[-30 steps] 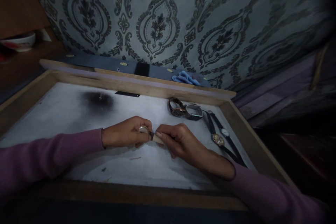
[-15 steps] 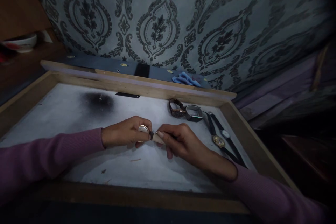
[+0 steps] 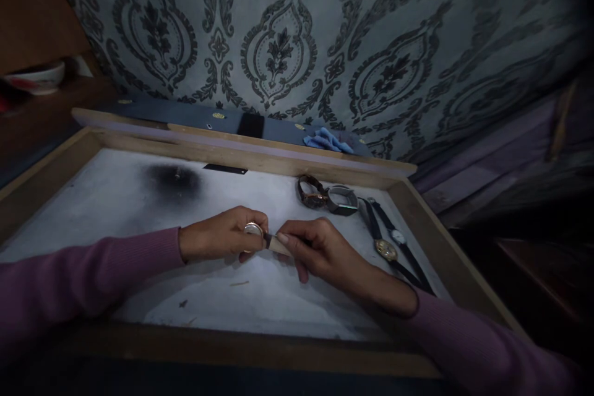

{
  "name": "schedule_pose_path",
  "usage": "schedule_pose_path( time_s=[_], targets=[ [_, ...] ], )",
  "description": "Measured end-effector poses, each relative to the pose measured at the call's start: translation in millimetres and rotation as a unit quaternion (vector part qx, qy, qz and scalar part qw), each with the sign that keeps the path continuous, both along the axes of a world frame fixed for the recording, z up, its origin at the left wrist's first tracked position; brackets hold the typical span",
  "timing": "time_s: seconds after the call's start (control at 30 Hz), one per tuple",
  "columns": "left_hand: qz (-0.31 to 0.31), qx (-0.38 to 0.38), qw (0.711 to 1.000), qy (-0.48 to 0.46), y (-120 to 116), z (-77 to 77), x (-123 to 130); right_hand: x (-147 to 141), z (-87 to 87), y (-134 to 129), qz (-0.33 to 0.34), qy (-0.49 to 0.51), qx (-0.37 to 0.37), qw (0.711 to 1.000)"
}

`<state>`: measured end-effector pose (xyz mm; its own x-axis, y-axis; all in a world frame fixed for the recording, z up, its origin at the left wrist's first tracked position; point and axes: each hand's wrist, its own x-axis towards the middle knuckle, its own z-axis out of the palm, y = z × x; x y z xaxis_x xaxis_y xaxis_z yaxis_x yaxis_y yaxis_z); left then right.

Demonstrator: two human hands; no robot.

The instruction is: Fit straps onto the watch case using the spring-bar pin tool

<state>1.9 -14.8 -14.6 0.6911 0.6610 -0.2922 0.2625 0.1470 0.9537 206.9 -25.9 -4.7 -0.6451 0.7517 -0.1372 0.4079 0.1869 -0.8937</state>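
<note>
A wristwatch with a round, pale face and shiny rim (image 3: 253, 229) is gripped by my left hand (image 3: 223, 236), its fingers curled round the case. Against the watch's right side, my right hand (image 3: 320, 249) pinches the strap (image 3: 279, 246), which looks light on one side and dark near the case. Both hands are close together above the white bottom of a shallow wooden tray (image 3: 325, 166). The fingers hide part of the case and most of the strap. Whether a small tool is also between my right fingertips I cannot make out.
Inside the tray at the right lie a brown watch (image 3: 312, 197), a grey watch (image 3: 342, 200), a gold-faced watch (image 3: 385, 250) and a white-faced watch (image 3: 398, 237). A flat black strip (image 3: 226, 169) lies by the back wall. Behind the rim rests a blue cloth (image 3: 327, 140).
The watch face has tipped slightly, so less of its dial shows. A lower finger of my right hand has shifted a little. The other things have stayed in place.
</note>
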Motion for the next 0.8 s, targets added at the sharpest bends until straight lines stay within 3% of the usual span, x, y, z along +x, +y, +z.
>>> schedule_pose_path(
  time_s=[0.8],
  targets=[
    [0.0, -0.001, 1.0, -0.005, 0.2, 2.1, 0.8, -0.2, -0.1, -0.5, -0.006, 0.008, -0.02, 1.0]
  ],
)
